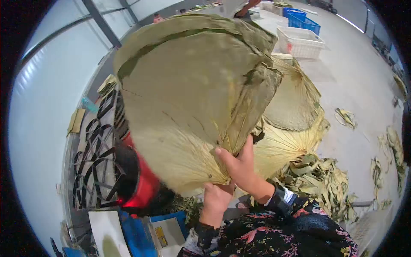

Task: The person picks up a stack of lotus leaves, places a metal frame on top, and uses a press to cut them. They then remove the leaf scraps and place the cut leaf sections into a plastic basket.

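A large dried lotus leaf [184, 98], pale green-yellow with a darker folded rim, fills the middle of the view, held up and fanned out. My right hand [245, 168] grips it near its gathered lower right part, thumb pressed on the front. Lower down, my left hand [216, 198] pinches the bottom edge of the same leaf; its fingers are partly hidden behind it. More large dried leaves [291, 103] lie spread just beyond my right hand. Crumpled leaf scraps [321, 184] are heaped to the right of my forearms.
A red and black machine part [147, 180] and a black metal lattice [96, 158] stand at left, with a blue and grey machine [165, 233] below. White [301, 42] and blue crates [303, 22] sit at the back. Loose leaf pieces [346, 118] litter the floor. A person's arm [248, 6] shows behind the leaf.
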A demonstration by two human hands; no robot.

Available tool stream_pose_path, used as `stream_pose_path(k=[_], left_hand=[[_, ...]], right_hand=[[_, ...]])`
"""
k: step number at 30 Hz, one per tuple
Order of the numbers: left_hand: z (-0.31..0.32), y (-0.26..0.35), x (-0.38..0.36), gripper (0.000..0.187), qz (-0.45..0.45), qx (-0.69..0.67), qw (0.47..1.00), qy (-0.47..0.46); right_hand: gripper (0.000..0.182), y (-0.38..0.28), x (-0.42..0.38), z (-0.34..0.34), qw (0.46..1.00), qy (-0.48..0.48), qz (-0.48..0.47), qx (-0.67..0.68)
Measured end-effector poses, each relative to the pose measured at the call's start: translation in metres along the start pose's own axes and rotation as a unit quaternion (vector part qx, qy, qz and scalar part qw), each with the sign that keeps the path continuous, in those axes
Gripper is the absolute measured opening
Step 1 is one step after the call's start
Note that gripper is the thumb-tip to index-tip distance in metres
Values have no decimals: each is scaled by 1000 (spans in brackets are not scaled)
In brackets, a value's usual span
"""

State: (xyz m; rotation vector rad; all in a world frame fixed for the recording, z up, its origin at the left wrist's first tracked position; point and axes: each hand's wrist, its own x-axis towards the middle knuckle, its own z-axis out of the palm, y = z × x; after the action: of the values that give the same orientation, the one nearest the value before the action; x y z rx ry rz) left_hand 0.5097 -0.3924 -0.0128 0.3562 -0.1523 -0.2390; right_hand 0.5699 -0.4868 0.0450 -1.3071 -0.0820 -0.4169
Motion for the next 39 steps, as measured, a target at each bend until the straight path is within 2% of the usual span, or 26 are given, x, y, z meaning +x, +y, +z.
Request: stream_pose_path(k=[1,3,4,5,7,11,12,13,14,15,16,17,18,19,21,22,23,26,28,31,32,34,36,37,38,39], left_hand=[[7,6,0,63,55,36,997,48],[24,21,-1,71,160,103,971,144],[30,33,-3,66,173,89,974,116],[35,43,-5,66,179,90,972,121],[40,57,-11,58,211,221,933,187],[39,66,-23,51,241,161,924,249],[32,70,-32,51,248,163,920,255],[18,76,-45,49,230,192,913,278],[9,81,-56,50,212,221,903,303],[3,83,-70,50,208,237,890,328],[-3,82,-85,50,209,241,880,351],[-7,81,-100,49,210,241,872,370],[-9,77,-116,49,212,239,865,387],[-11,74,-129,49,214,234,859,402],[-13,69,-151,49,222,225,848,425],[-14,68,-158,48,224,218,844,436],[-14,67,-163,48,228,214,840,443],[-15,67,-173,48,239,202,833,457],[-15,70,-179,47,244,198,826,468],[-14,78,-192,47,258,198,814,482],[-14,79,-197,47,260,194,810,488],[-16,73,-209,47,261,186,804,502],[-18,66,-217,46,253,178,800,515],[-20,63,-221,46,253,173,797,520],[-22,59,-222,46,255,171,796,521],[-23,55,-222,46,255,167,795,525]], right_hand=[[54,0,-3,6,1000,-6,0,5],[58,-3,-9,20,983,-36,58,168],[59,-2,-13,28,972,-41,74,219],[59,-3,-16,33,971,-47,78,222],[61,-5,-21,43,968,-80,84,223],[56,-4,-34,61,969,-106,93,204],[53,-18,-36,62,979,-183,80,33],[50,-25,-37,65,955,-255,59,-139],[47,-19,-44,71,944,-273,-38,-181],[47,-28,-49,75,944,-282,-37,-169],[45,-43,-53,79,883,-404,14,-239],[44,-51,-58,85,799,-516,60,-303],[42,-30,-85,82,852,-400,-221,-255],[42,-25,-86,85,851,-408,-226,-240],[40,-18,-90,91,858,-381,-342,-39],[43,-11,-100,92,864,-435,-253,33],[43,-8,-107,90,858,-445,-252,41],[43,-12,-108,90,821,-483,-297,66],[42,-23,-103,93,767,-516,-374,72],[41,-10,-114,98,741,-526,-413,59],[41,1,-120,93,739,-531,-410,62],[41,11,-116,76,608,-708,-357,-28],[43,-26,-57,46,629,-763,-124,76],[42,-11,-32,28,522,-845,-98,-65],[40,14,-20,5,631,-772,76,5],[42,33,-6,-9,748,-650,78,-108]])
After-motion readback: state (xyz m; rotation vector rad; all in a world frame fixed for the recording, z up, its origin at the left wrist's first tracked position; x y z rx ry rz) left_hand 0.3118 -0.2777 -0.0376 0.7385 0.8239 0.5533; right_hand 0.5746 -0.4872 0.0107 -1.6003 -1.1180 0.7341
